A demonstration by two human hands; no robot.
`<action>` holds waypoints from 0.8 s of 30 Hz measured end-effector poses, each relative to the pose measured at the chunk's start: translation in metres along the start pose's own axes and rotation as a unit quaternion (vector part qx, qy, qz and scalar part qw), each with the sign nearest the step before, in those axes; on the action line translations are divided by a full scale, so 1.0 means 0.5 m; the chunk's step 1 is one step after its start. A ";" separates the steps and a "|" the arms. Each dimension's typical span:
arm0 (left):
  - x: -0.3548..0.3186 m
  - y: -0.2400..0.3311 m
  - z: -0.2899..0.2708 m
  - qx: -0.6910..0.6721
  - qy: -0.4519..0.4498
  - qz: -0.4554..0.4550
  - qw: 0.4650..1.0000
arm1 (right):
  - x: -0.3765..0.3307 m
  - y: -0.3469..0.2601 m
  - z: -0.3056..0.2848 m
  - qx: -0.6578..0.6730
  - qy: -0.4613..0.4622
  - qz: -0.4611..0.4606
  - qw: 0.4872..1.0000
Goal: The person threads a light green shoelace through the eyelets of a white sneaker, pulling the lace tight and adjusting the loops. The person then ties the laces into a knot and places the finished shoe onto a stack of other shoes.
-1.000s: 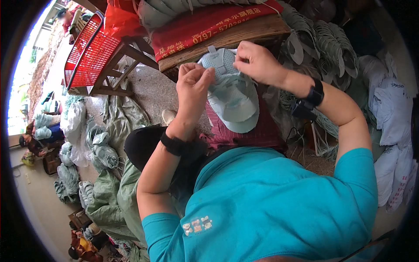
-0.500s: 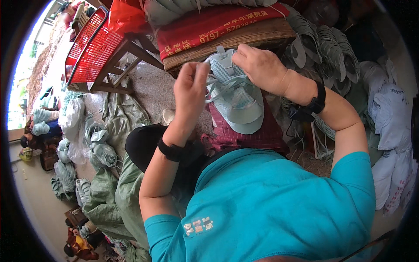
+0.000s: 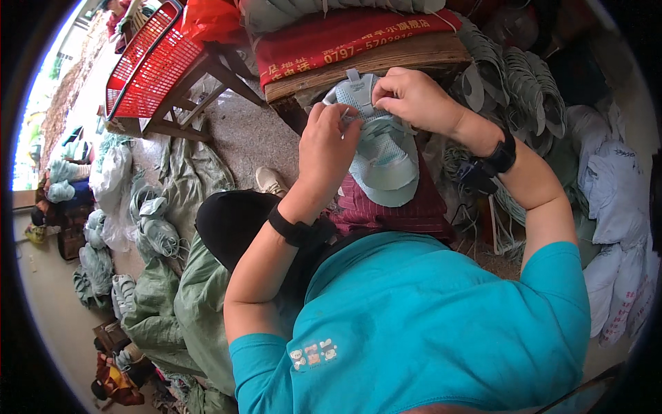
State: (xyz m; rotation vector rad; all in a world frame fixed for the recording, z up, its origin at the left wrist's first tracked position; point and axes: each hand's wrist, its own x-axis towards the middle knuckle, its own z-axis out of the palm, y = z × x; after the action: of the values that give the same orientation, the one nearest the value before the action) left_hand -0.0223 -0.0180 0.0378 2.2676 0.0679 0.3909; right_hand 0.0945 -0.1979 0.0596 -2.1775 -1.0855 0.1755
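Note:
A pale mint-green shoe upper (image 3: 383, 155) with a mesh toe lies on my lap over a dark red striped cloth (image 3: 386, 210). My right hand (image 3: 407, 96) grips the tongue end of the upper at the top. My left hand (image 3: 327, 145) pinches a thin thread or needle at the upper's left edge, fingers closed. Both wrists wear black bands. I wear a teal shirt.
A wooden bench (image 3: 365, 58) with a red printed cushion (image 3: 345, 34) stands just ahead. A red plastic basket (image 3: 141, 65) sits at the upper left. Stacks of green shoe uppers (image 3: 524, 83) lie at right, white sacks (image 3: 614, 200) far right, green bags (image 3: 158, 303) and bundles at left.
The shoe upper has shifted slightly toward the bench. My left hand has dropped from above the upper to its left edge and closed on the thread; my right hand stays on the tongue end.

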 end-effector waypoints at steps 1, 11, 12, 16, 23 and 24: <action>0.000 0.001 0.000 -0.001 0.001 0.000 1.000 | -0.001 0.000 -0.003 0.032 -0.009 0.024 0.999; 0.002 0.002 0.014 -0.001 0.004 -0.008 1.000 | -0.034 -0.047 0.031 -0.140 0.053 -0.007 0.989; 0.003 0.002 0.015 -0.007 0.001 -0.011 1.000 | -0.035 -0.048 0.033 -0.156 0.059 -0.014 0.986; 0.002 -0.002 0.018 -0.036 0.001 -0.020 0.999 | -0.025 -0.023 0.014 0.005 0.011 0.036 0.999; 0.009 -0.005 0.028 -0.073 0.003 -0.032 0.997 | -0.029 -0.034 0.010 -0.070 0.049 0.025 0.996; 0.010 -0.006 0.029 -0.085 0.000 -0.033 0.996 | -0.029 -0.034 0.013 -0.081 0.058 0.021 0.995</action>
State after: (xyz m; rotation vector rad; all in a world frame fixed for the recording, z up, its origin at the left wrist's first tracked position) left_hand -0.0130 -0.0256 0.0280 2.0913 0.1055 0.3480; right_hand 0.0713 -0.1983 0.0630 -2.3241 -1.0183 -0.0208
